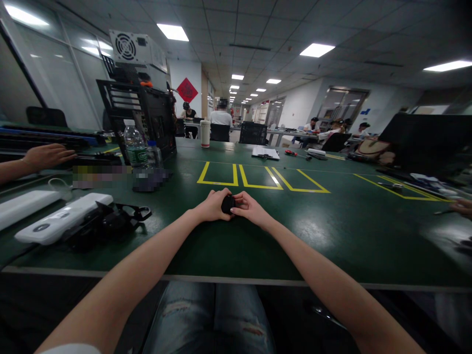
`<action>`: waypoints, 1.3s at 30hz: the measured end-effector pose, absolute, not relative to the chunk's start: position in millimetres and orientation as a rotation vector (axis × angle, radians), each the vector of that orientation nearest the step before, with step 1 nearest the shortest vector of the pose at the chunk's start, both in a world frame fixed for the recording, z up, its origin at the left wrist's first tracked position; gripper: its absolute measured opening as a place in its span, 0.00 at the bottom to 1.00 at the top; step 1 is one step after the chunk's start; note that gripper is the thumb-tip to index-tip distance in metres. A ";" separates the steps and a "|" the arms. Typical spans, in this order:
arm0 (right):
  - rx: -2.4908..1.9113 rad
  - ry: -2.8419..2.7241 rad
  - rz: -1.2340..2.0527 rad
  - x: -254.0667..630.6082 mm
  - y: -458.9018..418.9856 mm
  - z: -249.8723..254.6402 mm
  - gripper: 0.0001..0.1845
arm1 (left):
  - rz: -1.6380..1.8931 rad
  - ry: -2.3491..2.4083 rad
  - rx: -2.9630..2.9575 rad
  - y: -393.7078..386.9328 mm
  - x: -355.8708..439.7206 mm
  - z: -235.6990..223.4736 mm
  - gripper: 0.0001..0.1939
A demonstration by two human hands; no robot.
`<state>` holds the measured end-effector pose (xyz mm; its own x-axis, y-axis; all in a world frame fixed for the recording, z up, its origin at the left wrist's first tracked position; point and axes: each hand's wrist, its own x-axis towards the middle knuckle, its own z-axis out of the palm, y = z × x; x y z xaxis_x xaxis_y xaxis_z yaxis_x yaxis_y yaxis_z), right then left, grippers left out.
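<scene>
My left hand [213,206] and my right hand [249,207] meet on the green table [258,236], both closed round a small black object [227,203] held between them. The object is mostly covered by my fingers, so I cannot make out what it is. Both forearms stretch out from the near table edge.
Two white flat devices [62,223] and a black strap bundle [110,221] lie at the left. A water bottle [134,145] and a black computer case [147,115] stand behind them. Another person's hand [46,156] rests at far left. Yellow marked boxes [258,178] lie ahead; people sit further back.
</scene>
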<state>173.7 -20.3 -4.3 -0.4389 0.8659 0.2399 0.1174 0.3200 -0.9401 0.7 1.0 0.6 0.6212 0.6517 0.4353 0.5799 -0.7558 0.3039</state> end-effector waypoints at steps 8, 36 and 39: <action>-0.907 -1.752 1.106 171.9 -17.6 -7.2 0.15 | 0.826 1.049 2.719 3.0 2.3 -2.8 0.27; -0.860 -1.746 1.205 173.7 -17.9 -7.2 0.19 | 0.811 1.081 2.696 3.7 2.1 -3.2 0.27; -0.865 -1.750 1.166 173.6 -20.2 -5.0 0.16 | 0.825 1.048 2.708 4.0 1.5 -3.4 0.27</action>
<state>173.6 -20.2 -5.0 -0.4080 0.8734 0.2658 0.0911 0.3286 -0.9401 1.5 4.0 -3.4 0.6109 0.6543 0.4458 0.5872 -0.7521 0.2992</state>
